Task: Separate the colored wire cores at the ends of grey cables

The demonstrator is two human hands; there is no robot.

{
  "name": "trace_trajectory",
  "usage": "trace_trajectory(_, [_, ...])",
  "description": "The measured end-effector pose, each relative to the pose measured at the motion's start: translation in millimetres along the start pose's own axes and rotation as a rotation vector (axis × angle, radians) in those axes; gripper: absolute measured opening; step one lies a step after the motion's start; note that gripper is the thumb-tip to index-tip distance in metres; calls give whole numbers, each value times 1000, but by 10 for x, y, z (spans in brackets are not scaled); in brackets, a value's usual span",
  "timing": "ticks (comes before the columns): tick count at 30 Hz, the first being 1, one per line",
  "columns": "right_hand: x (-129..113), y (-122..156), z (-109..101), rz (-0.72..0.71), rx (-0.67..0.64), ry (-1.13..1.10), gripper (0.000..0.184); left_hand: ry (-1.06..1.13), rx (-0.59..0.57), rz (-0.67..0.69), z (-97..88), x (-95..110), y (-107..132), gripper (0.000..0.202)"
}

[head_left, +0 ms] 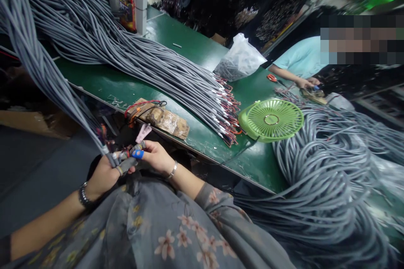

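Close to my lap, my left hand (105, 176) is closed round the ends of several grey cables (82, 119), which hang down from the upper left. Its thumb and fingers have dull grey coverings. My right hand (160, 159) meets it at the cable ends, fingers pinched together, with blue tape (138, 154) round one digit. What lies between those fingertips is too small to make out. Red and dark wire ends show around the fingers. Just beyond the hands, a pale pink clip (143, 133) sticks up near the table edge.
On the green table (202, 151) lie a taped wooden block (166, 119), a thick cable bundle (164, 65) with stripped ends, a green fan (271, 119) and a plastic bag (240, 59). Coiled cables (322, 168) spill off the right side. A co-worker (299, 56) works across the table.
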State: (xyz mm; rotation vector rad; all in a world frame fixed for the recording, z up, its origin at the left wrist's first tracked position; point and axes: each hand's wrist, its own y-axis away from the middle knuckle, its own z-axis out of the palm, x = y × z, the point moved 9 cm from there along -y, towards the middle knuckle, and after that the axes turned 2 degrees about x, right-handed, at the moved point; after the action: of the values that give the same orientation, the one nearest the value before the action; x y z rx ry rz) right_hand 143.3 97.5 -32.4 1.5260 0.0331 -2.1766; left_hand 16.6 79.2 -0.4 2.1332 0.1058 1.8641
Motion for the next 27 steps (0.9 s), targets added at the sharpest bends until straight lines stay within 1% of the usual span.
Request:
trace_trajectory(3, [-19, 17, 29, -53, 5, 53, 55, -46, -94, -58, 61, -26, -20, 24])
trace_trajectory(6, [-29, 17, -14, -69, 31, 99, 53, -37, -115, -108, 83, -62, -27, 22])
trace_trajectory(8, [-11, 22, -44, -44, 30, 91, 53, 2, -69, -107, 60, -67, -33, 23])
trace_trajectory(12, [48, 42, -97, 14, 66, 8, 58, 98, 84, -85, -38, -85, -50, 25])
trace_trajectory(14, [52, 45, -101, 8, 94, -10, 58, 110, 92, -85, -37, -101, -63, 24])
trace_trajectory(17, [3, 43, -76, -28, 127, 0, 56, 89, 55, -104, -10, -114, -69, 22])
trace_trajectory(20, [-64, 50, -38, -42, 150, 7, 55, 87, 27, -104, 4, -85, -46, 20])
trace_trajectory(24, [-132, 66, -2, -43, 178, 5, 55, 125, 99, -48, -58, -18, -15, 23])
trace_trajectory(27, [-136, 65, 2, -26, 201, -1, 55, 175, 131, -52, -68, -38, -18, 30])
